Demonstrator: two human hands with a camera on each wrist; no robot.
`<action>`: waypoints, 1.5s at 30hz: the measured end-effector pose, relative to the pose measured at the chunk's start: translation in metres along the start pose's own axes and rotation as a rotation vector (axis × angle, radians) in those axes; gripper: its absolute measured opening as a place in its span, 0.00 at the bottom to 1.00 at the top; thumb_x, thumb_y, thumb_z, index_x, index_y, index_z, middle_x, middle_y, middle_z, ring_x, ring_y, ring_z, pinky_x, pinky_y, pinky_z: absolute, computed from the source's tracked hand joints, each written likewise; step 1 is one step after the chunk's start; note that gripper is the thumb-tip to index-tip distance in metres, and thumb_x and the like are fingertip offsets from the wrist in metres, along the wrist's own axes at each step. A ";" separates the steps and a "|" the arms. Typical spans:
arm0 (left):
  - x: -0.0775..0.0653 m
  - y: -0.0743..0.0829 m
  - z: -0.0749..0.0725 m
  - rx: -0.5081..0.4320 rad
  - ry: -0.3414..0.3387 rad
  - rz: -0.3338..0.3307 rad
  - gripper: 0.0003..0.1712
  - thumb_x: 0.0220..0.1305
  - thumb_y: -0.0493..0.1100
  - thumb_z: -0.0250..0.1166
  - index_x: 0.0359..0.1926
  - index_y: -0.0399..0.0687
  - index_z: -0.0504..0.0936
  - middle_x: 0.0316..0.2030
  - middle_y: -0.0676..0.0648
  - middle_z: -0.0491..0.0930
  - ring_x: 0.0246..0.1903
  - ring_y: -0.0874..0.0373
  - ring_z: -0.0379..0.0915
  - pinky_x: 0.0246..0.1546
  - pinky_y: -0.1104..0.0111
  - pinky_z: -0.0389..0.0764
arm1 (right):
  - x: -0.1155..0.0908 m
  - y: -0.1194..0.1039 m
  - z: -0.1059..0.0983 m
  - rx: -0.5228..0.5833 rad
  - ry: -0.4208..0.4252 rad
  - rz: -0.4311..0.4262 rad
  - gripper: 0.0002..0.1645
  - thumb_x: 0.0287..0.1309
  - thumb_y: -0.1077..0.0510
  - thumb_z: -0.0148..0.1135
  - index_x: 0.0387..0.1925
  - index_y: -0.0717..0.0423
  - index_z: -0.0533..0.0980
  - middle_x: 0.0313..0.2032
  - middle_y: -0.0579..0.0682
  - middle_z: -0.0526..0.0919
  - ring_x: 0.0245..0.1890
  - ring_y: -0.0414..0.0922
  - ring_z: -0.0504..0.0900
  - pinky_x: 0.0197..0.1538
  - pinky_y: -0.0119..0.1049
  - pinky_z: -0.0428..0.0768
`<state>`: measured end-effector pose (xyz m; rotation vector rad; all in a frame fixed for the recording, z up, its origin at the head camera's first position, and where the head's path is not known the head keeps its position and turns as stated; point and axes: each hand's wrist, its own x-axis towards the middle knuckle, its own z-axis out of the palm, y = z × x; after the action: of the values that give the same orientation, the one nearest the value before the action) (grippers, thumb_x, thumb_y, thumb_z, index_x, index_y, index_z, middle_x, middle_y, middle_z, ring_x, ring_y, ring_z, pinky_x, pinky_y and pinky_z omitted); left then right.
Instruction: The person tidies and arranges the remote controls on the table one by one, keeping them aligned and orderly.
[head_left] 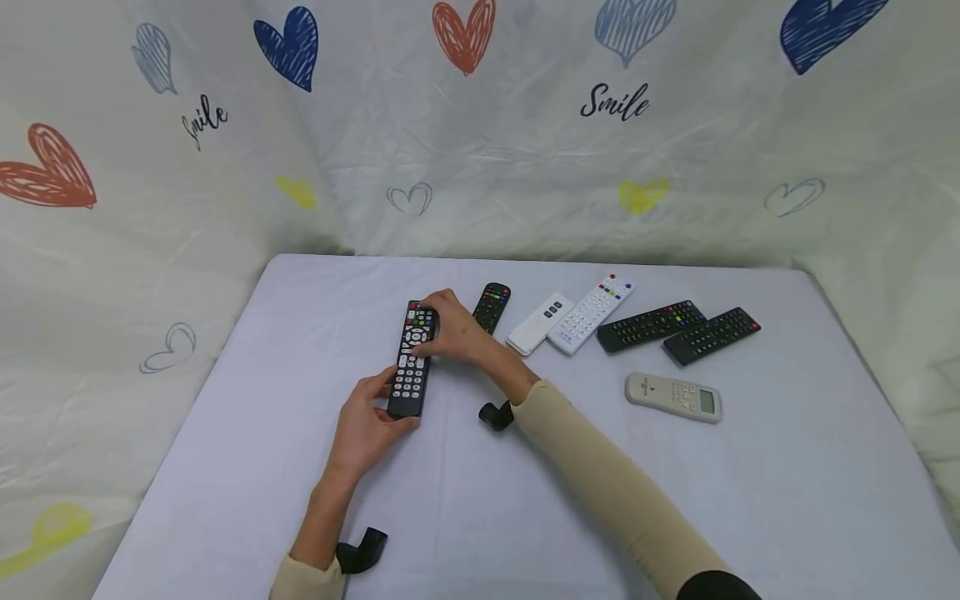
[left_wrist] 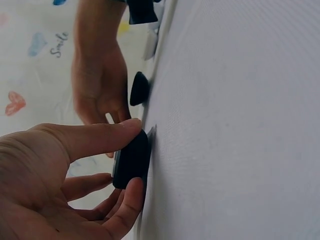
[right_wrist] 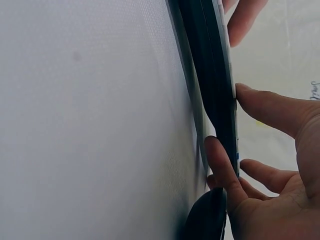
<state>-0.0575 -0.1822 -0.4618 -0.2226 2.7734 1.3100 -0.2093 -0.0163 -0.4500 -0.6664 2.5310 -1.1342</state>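
Observation:
A long black remote control (head_left: pixel 412 367) with pale buttons stands nearly lengthwise away from me at the left of the table. My left hand (head_left: pixel 367 429) holds its near end, thumb at one side and fingertips at the other. Higher up, my right hand (head_left: pixel 457 329) grips the same remote by its right side. In the right wrist view, the thumb (right_wrist: pixel 267 105) lies against the button face of the remote (right_wrist: pixel 220 85) and a fingertip sits at its underside. The left wrist view shows the remote's blunt end (left_wrist: pixel 132 160) between thumb and fingers.
Behind my right hand lies another black remote (head_left: pixel 492 307), partly covered. To its right are a small white remote (head_left: pixel 538 325), a larger white one (head_left: pixel 588 318), two black ones (head_left: pixel 648 325) touching or overlapping, and a grey remote with a screen (head_left: pixel 673 397). A heart-printed curtain (head_left: pixel 510 200) hangs behind.

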 end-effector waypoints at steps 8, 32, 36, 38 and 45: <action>-0.004 -0.004 -0.005 0.001 -0.002 -0.014 0.51 0.52 0.35 0.81 0.76 0.42 0.68 0.62 0.36 0.75 0.33 0.57 0.77 0.35 0.76 0.79 | 0.000 -0.005 0.007 0.005 -0.001 -0.008 0.50 0.53 0.52 0.81 0.73 0.61 0.67 0.73 0.61 0.64 0.70 0.54 0.72 0.75 0.46 0.72; -0.013 -0.013 -0.018 -0.006 0.002 -0.053 0.51 0.53 0.34 0.80 0.77 0.44 0.67 0.64 0.37 0.73 0.37 0.54 0.78 0.36 0.77 0.79 | 0.001 -0.013 0.023 0.030 0.016 -0.046 0.46 0.53 0.52 0.81 0.69 0.62 0.70 0.74 0.60 0.65 0.71 0.54 0.72 0.75 0.44 0.72; -0.014 -0.014 -0.020 -0.009 -0.001 -0.051 0.52 0.53 0.34 0.80 0.77 0.44 0.67 0.64 0.37 0.73 0.38 0.53 0.77 0.36 0.77 0.79 | 0.002 -0.014 0.025 0.020 0.013 -0.040 0.46 0.54 0.51 0.81 0.69 0.63 0.70 0.73 0.61 0.65 0.71 0.54 0.72 0.75 0.44 0.72; -0.014 -0.015 -0.021 -0.001 -0.002 -0.048 0.52 0.53 0.34 0.80 0.77 0.44 0.66 0.64 0.37 0.73 0.38 0.53 0.77 0.36 0.77 0.79 | 0.003 -0.015 0.026 0.020 0.016 -0.042 0.46 0.54 0.52 0.81 0.69 0.63 0.71 0.73 0.61 0.65 0.71 0.54 0.72 0.75 0.43 0.72; -0.015 -0.016 -0.025 0.033 -0.002 -0.052 0.52 0.53 0.34 0.80 0.77 0.43 0.66 0.64 0.36 0.73 0.38 0.53 0.78 0.36 0.76 0.79 | 0.003 -0.020 0.030 0.023 0.009 -0.039 0.46 0.54 0.52 0.81 0.69 0.63 0.71 0.73 0.61 0.65 0.72 0.54 0.72 0.76 0.42 0.71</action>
<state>-0.0397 -0.2102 -0.4558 -0.2896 2.7649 1.2515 -0.1933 -0.0482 -0.4548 -0.7092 2.5188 -1.1808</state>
